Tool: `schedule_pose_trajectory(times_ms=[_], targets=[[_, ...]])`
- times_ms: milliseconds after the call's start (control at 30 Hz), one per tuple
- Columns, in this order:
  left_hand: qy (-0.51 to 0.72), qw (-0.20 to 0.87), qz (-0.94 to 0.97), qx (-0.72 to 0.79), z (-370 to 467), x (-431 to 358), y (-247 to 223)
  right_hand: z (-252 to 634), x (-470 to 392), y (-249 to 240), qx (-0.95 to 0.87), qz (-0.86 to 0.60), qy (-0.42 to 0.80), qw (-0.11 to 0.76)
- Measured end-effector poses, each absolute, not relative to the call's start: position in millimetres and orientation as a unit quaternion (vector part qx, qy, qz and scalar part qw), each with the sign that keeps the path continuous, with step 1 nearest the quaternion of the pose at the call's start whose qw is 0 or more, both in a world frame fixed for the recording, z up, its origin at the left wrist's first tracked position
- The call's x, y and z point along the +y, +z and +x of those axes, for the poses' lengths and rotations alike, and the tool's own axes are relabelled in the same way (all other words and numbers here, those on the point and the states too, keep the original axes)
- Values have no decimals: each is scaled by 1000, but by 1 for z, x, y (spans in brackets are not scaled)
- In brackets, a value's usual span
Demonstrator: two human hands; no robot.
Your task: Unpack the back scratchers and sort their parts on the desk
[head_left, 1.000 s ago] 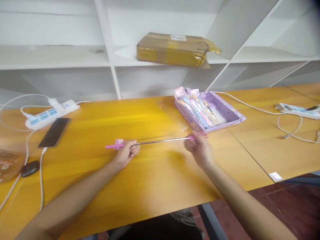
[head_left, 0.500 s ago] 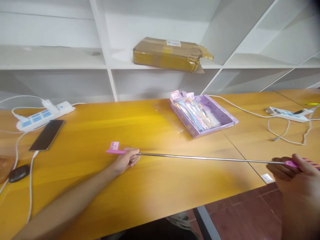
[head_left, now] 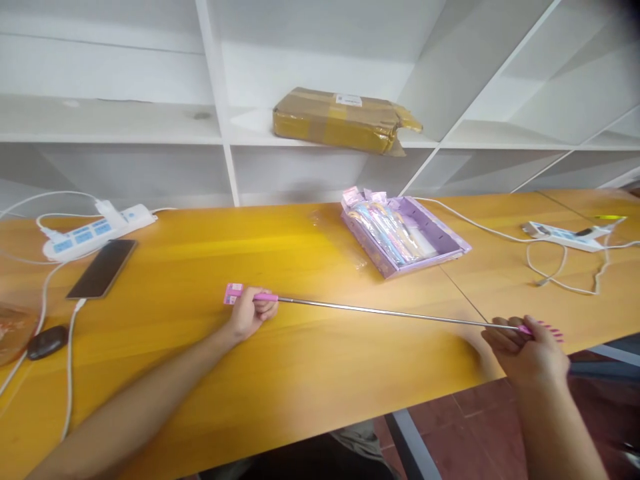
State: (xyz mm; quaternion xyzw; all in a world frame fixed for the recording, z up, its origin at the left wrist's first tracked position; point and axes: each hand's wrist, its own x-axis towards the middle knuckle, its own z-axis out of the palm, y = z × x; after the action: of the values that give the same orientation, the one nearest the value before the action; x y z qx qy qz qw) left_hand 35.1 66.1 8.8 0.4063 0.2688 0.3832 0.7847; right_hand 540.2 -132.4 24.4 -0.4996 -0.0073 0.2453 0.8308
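Note:
A telescopic back scratcher (head_left: 370,310) stretches between my two hands above the table, its thin silver rod pulled out long. My left hand (head_left: 250,313) is closed around the pink handle, and a pink and white tag (head_left: 233,293) pokes out past that hand at the handle's end. At the other end, my right hand (head_left: 525,350) grips the rod where it meets the pink clawed head, whose prongs stick out to the right of the thumb. Part of the head is hidden by the fingers.
A purple box (head_left: 453,243) holding several wrapped items stands beyond the rod. Power strips (head_left: 100,233) with white cables lie at both sides. A phone (head_left: 103,270) and a black oval object (head_left: 47,343) are at left. A taped cardboard parcel (head_left: 345,120) rests on the shelf.
My right hand has come left, closer to my left hand, and the visible rod is shorter. My left hand now sits further toward the tag end of the handle. The view has shifted slightly.

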Motion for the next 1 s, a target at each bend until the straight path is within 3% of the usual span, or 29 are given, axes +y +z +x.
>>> schedule_pose_trajectory(times_ms=[200, 300, 567, 1000], targets=[[380, 784, 414, 263, 35, 62, 9, 467, -74, 32, -109, -508, 338, 785], [387, 776, 415, 275, 34, 55, 7, 387, -36, 31, -169, -491, 307, 798], [396, 775, 420, 256, 38, 30, 1, 195, 1, 4, -276, -472, 440, 713], [359, 759, 474, 266, 36, 42, -1, 171, -7, -10, -240, -393, 557, 691]])
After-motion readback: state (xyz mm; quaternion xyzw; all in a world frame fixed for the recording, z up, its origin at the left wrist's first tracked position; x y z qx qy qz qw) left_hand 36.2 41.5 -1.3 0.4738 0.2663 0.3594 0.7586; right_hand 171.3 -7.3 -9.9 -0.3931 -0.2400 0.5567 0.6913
